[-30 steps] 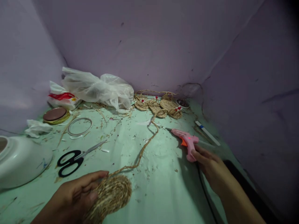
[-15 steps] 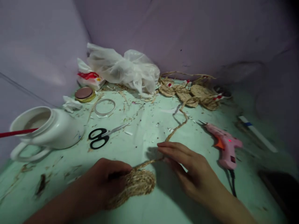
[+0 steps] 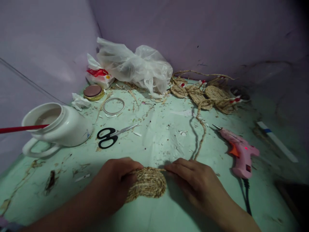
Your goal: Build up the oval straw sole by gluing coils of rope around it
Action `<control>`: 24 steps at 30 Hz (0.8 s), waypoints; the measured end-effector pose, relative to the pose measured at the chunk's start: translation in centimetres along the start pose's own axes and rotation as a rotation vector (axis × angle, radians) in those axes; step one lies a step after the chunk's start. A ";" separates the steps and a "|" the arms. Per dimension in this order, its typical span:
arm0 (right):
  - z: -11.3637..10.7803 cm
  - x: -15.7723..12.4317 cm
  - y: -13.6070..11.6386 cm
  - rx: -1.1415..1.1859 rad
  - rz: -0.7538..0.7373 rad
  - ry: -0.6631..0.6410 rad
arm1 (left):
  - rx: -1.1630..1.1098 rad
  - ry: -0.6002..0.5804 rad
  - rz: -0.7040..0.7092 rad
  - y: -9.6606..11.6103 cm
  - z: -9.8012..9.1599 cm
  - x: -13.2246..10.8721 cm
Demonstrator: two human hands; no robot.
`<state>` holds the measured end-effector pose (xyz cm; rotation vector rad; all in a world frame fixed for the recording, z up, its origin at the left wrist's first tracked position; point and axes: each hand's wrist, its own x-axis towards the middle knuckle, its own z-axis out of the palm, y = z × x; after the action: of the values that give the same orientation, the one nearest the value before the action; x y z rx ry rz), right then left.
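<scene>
On the green table (image 3: 154,141), the pink glue gun (image 3: 242,151) lies released by the right hand (image 3: 196,180) within the last second, freeing both hands: left of the gun, the left hand (image 3: 117,183) grasps the coiled fibre piece (image 3: 152,182), while the right hand's fingers pinch its cord (image 3: 202,137).

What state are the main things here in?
Rope coil: tightly wound, held by the left hand
Rope tail: loose, curving beyond the right hand
Glue gun: lying down, red light lit
Scissors: lying flat
Jug: uncovered
Plastic bag: crumpled
Tissue pack: open, tissue poking out
</scene>
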<state>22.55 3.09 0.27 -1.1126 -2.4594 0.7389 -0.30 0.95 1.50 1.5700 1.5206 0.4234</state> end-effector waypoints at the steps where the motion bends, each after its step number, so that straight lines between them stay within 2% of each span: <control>1: 0.2 -0.4 0.0 0.001 0.025 0.009 | 0.107 0.028 0.086 -0.2 0.3 -0.1; 3: 0.5 -1.0 -0.2 -0.005 0.056 0.033 | 0.351 0.075 0.270 -0.8 0.8 -0.3; 5: 0.9 -1.3 -0.3 -0.020 0.067 0.061 | 0.567 0.165 0.370 -1.4 1.3 -0.5; 7: 1.2 -1.4 -0.5 -0.024 0.081 0.073 | 0.728 0.214 0.407 -1.8 1.9 -0.8; 9: 1.4 -1.3 -0.6 -0.010 0.098 0.079 | 0.800 0.195 0.409 -2.0 2.3 -1.1; 13: 1.6 -1.3 -0.7 0.008 0.113 0.064 | 0.784 0.144 0.387 -1.7 2.1 -1.4; 17: 1.7 -1.3 -0.7 0.009 0.141 0.041 | 0.569 0.063 0.270 -0.8 0.4 -1.6; 20: 1.7 -1.2 -0.8 0.000 0.151 0.055 | 0.480 0.050 0.171 -0.3 -0.5 -1.7; 24: 1.6 -1.2 -0.9 -0.039 0.127 0.055 | 0.632 -0.053 0.174 0.3 0.4 -1.5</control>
<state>21.98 1.16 -0.60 -1.2957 -2.3850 0.6891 -0.16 -0.56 2.01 2.1887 1.5658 -0.0199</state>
